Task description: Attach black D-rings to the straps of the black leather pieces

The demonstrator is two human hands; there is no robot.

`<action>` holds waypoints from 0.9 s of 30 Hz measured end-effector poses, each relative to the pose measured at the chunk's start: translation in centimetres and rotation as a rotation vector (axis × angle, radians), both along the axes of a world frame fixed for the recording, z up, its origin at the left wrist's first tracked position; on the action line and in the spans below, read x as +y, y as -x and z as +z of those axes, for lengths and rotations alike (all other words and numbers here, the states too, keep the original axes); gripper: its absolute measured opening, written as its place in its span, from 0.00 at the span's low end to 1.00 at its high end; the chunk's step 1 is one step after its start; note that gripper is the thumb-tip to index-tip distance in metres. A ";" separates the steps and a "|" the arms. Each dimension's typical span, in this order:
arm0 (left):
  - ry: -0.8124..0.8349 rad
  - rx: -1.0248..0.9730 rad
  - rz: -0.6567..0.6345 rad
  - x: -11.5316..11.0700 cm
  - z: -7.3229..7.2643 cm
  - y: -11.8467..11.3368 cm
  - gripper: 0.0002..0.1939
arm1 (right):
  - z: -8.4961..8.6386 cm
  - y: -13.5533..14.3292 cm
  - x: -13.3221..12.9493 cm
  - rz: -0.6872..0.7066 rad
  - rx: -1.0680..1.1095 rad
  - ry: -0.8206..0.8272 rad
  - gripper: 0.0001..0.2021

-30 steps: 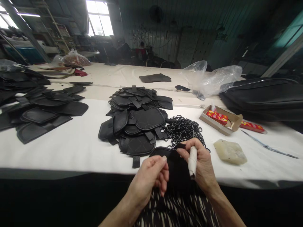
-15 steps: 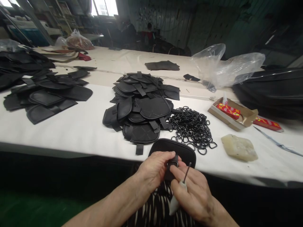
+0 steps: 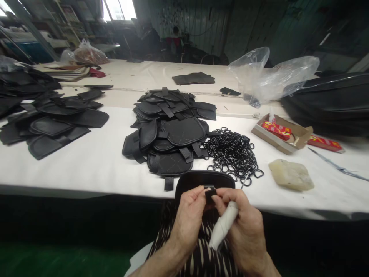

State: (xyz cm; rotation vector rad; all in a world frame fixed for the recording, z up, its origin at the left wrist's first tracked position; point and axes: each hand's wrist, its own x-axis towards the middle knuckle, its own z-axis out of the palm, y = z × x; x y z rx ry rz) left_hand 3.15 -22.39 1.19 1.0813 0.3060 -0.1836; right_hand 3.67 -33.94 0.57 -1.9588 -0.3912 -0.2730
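My left hand (image 3: 188, 215) pinches one side of a short black strap (image 3: 210, 196) between thumb and fingertips. On its other side, my right hand (image 3: 248, 227) grips the same strap while an awl lies across that palm. The awl's handle (image 3: 224, 227) is wrapped in white, and its thin metal spike points up and away past the knuckles. The strap belongs to a rounded black padded piece (image 3: 204, 177), propped against the table edge behind my hands. Whether a ring sits in the strap's fold is hidden by my fingers.
Black D-rings (image 3: 232, 156) lie heaped beside a pile of black padded pieces (image 3: 170, 130). More black pieces (image 3: 57, 123) are stacked left. To the right are a yellowish block (image 3: 291, 175), a cardboard box (image 3: 281, 132) with red packets, scissors (image 3: 334, 165) and a clear plastic bag (image 3: 271, 77).
My right hand has turned, so the awl's spike points farther right and away. Its fingers have moved up to the strap. My left hand has shifted its pinch on the strap.
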 end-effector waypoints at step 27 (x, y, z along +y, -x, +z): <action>-0.388 0.047 0.076 -1.1 -1.3 1.5 0.18 | -0.4 0.1 0.0 -0.061 0.297 0.040 0.08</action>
